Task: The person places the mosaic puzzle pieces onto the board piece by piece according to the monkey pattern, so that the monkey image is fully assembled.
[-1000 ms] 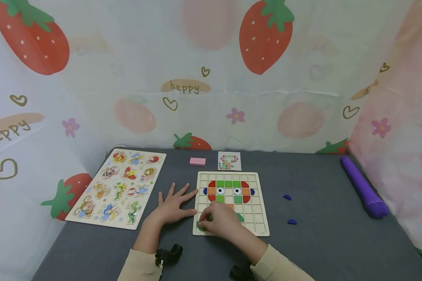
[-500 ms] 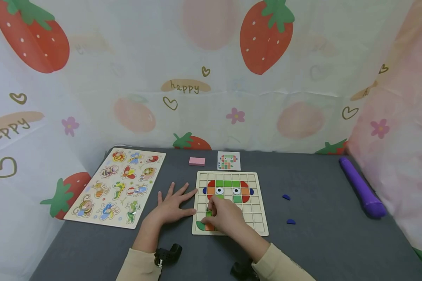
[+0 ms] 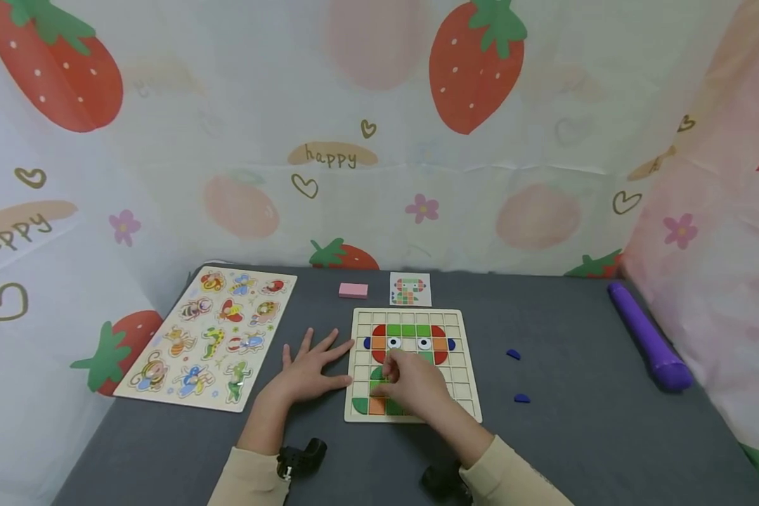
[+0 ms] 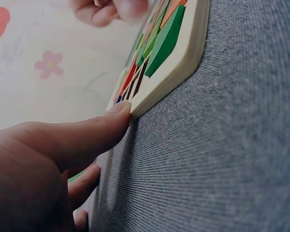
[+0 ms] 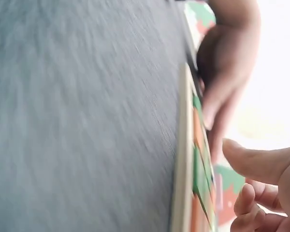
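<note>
A wooden grid board (image 3: pixel 458 372) lies on the table with coloured pieces forming a red, green and orange figure with two round eyes. My left hand (image 3: pixel 310 372) rests on the table at its left, fingers spread; the thumb (image 4: pixel 118 113) touches the board's edge in the left wrist view. Above the board's middle hovers my right hand (image 3: pixel 417 385), fingers loosely bent. No piece shows between its thumb (image 5: pixel 253 162) and fingers in the right wrist view. A green quarter-round piece (image 3: pixel 360 405) sits in the board's near left corner. The right hand covers part of the figure.
Behind the board lie a pattern card (image 3: pixel 410 289) and a pink block (image 3: pixel 353 290). An insect picture board (image 3: pixel 205 337) is at the left. Two blue half-round pieces, one nearer (image 3: pixel 521 398), one farther (image 3: pixel 513 355), lie right of the board. Further right is a purple cylinder (image 3: pixel 650 337).
My right hand has moved from the board's near left corner away and to the right, uncovering green and orange pieces in the lower rows. The left hand stays in place.
</note>
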Available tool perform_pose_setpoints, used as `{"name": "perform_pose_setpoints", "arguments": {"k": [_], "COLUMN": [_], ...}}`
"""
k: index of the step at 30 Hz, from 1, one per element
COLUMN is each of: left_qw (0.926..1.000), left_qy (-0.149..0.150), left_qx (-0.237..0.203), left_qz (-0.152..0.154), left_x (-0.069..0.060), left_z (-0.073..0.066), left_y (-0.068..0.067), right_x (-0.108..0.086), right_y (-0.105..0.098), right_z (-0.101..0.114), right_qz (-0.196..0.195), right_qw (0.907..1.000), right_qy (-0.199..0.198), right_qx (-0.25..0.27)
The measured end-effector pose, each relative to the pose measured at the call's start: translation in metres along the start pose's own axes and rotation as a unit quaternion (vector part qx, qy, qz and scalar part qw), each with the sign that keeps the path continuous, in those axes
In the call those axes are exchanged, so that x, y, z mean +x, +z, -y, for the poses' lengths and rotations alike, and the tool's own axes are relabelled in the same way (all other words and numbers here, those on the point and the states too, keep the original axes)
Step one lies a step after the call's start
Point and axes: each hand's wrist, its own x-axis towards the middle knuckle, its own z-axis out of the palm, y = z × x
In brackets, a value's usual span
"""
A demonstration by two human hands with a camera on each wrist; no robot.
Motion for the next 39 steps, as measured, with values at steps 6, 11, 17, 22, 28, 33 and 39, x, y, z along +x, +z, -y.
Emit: {"name": "perform_pose_setpoints", "arguments": {"k": [6, 11, 17, 22, 28, 33, 39], "left_qw": [1.0, 1.0, 0.9999, 0.9999, 1.0, 1.0, 0.9999], "left_qy": [-0.001, 0.002, 0.004, 0.005, 0.003, 0.002, 0.004], "left_qx": [-0.007, -0.008, -0.01, -0.012, -0.009, -0.006, -0.013], "left_qz": [0.005, 0.001, 0.001, 0.001, 0.003, 0.003, 0.003], "left_x": [0.001, 0.0, 0.0, 0.001, 0.002, 0.002, 0.001], "left_z": [0.0, 0.0, 0.001, 0.001, 0.002, 0.002, 0.001], "left_y": [-0.001, -0.001, 0.0, -0.001, 0.0, 0.0, -0.001], "right_x": [-0.005, -0.01, -0.018, -0.022, -0.025, -0.024, -0.023], "right_y": [-0.028, -0.051, -0.073, -0.086, -0.097, -0.107, -0.114], "right_z": [-0.02, -0.042, -0.068, -0.088, -0.112, -0.13, -0.146], "right_qz": [-0.052, -0.084, -0.105, -0.119, -0.13, -0.13, -0.097], "right_qw": [0.9982, 0.995, 0.9923, 0.9899, 0.9874, 0.9867, 0.9878], "right_qy": [0.021, 0.047, 0.062, 0.076, 0.087, 0.097, 0.115], "right_qx": [0.021, 0.024, 0.022, 0.016, 0.023, 0.004, -0.039]}}
